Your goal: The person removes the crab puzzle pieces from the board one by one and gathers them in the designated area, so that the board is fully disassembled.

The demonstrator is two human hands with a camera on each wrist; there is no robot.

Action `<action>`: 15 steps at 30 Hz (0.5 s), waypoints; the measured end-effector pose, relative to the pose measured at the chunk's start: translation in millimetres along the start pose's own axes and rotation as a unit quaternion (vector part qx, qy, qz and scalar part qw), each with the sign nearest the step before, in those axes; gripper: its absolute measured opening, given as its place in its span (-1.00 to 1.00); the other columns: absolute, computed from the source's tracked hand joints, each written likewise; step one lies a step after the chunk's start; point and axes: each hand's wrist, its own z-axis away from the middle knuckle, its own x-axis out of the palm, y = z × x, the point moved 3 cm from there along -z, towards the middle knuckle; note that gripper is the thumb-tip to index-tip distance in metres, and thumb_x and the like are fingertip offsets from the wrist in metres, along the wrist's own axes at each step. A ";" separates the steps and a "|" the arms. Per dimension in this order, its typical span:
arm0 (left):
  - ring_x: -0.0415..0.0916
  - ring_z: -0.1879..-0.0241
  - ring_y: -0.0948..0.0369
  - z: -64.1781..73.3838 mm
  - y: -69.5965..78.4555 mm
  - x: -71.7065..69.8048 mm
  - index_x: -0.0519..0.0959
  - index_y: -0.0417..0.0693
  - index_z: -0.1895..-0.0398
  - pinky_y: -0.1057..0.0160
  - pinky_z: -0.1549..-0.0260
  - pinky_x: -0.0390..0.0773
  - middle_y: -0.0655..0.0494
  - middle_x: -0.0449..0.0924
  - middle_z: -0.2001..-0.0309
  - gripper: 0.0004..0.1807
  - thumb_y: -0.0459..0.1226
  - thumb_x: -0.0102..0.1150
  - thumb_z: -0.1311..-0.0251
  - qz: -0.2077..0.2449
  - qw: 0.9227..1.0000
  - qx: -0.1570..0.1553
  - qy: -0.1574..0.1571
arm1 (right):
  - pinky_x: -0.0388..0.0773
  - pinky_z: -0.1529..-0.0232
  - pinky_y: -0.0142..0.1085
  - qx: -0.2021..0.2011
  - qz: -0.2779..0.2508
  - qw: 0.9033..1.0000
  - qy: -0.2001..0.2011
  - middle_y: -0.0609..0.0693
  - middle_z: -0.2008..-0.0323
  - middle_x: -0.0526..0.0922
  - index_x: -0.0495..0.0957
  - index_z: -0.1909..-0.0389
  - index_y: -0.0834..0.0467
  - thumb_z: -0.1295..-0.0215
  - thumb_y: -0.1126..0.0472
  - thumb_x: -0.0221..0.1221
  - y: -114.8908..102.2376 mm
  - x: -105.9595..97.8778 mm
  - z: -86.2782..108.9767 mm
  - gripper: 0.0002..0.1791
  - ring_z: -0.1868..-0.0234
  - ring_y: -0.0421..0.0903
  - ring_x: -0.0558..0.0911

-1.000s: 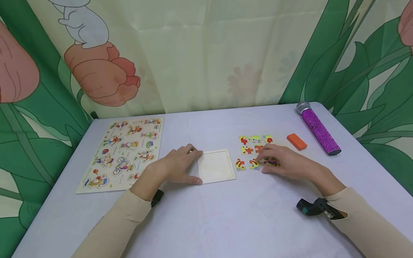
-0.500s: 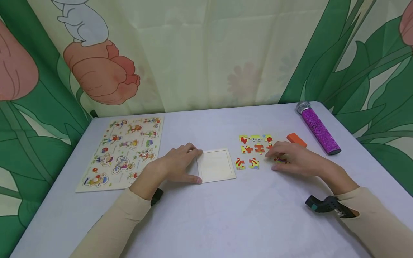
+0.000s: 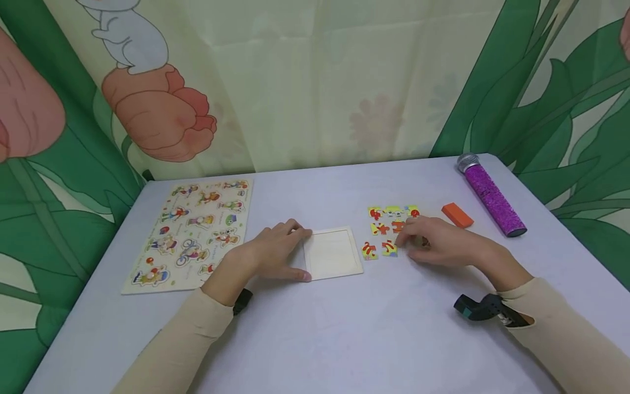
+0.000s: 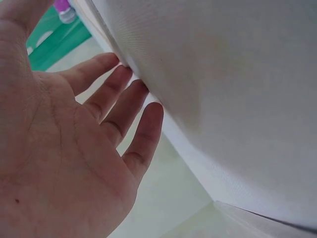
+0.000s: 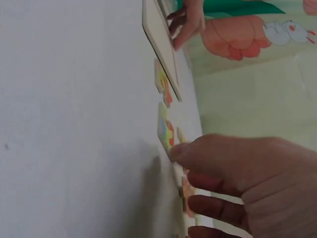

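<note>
My left hand (image 3: 275, 251) rests at the left edge of a small pale puzzle frame (image 3: 332, 254), fingertips and thumb touching it. In the left wrist view the fingers of the left hand (image 4: 79, 129) are spread and lightly bent. My right hand (image 3: 445, 243) hovers low over the right side of several yellow and red puzzle pieces (image 3: 380, 229). In the right wrist view the right hand (image 5: 247, 173) has its thumb tip beside a puzzle piece (image 5: 165, 126), fingers apart. Part of another piece shows dimly under the palm; whether the fingers hold it is hidden.
A large picture board (image 3: 192, 235) with cartoon figures lies at the left. An orange block (image 3: 458, 215) lies beyond my right hand, near a glittery purple microphone (image 3: 494, 200). A printed curtain (image 3: 315, 82) hangs behind the white-covered table (image 3: 344, 334).
The right hand shifted to the right, away from the lower pieces, then came back a little to the left. My left hand stays at the frame, which has not moved.
</note>
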 end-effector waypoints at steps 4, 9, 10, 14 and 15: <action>0.37 -0.26 0.02 -0.5 -1.3 0.4 0.25 0.02 -0.55 -0.15 -0.28 0.38 0.00 0.29 -0.36 0.03 0.25 0.43 -0.09 0.000 1.000 -0.004 0.002 | 0.58 -0.06 -0.15 -0.033 0.002 0.999 -0.005 -0.20 0.00 0.60 0.68 -0.07 -0.09 -0.32 0.15 0.38 -7.0 4.0 -7.9 -0.68 -0.01 -0.17 0.54; 0.38 -0.24 0.02 -1.7 -2.2 1.1 0.27 0.00 -0.53 -0.13 -0.25 0.40 0.00 0.30 -0.35 0.03 0.26 0.43 -0.08 0.004 1.000 0.002 0.004 | 0.57 -0.15 -0.02 -0.023 0.022 0.999 -0.030 -0.19 0.04 0.59 0.72 0.05 -0.11 -0.29 0.18 0.40 -7.5 -0.3 -9.3 -0.76 -0.07 -0.12 0.55; 0.37 -0.25 0.03 -1.7 -2.1 1.0 0.27 0.00 -0.53 -0.12 -0.24 0.40 0.00 0.30 -0.35 0.04 0.26 0.44 -0.07 0.004 1.000 0.001 0.004 | 0.56 -0.16 0.01 -0.017 0.022 0.999 -0.031 -0.19 0.04 0.60 0.72 0.06 -0.11 -0.28 0.18 0.41 -7.6 -2.5 -8.0 -0.76 -0.08 -0.10 0.55; 0.36 -0.29 0.04 -1.8 -1.2 0.8 0.27 0.02 -0.54 -0.10 -0.25 0.41 0.01 0.30 -0.36 0.04 0.27 0.43 -0.07 0.004 1.000 -0.003 -0.002 | 0.55 -0.17 -0.02 -0.010 -0.002 1.000 -0.028 -0.16 -0.02 0.60 0.70 -0.04 -0.08 -0.26 0.12 0.43 -12.4 -1.2 -9.5 -0.68 -0.11 -0.09 0.54; 0.35 -0.30 0.04 -1.9 -0.6 0.3 0.27 0.02 -0.54 -0.10 -0.25 0.41 0.01 0.30 -0.37 0.04 0.27 0.43 -0.07 0.005 1.000 -0.002 -0.004 | 0.57 -0.13 -0.06 -0.022 -0.011 0.999 -0.025 -0.15 -0.03 0.60 0.69 -0.07 -0.06 -0.28 0.09 0.42 -15.7 1.7 -11.9 -0.65 -0.07 -0.10 0.54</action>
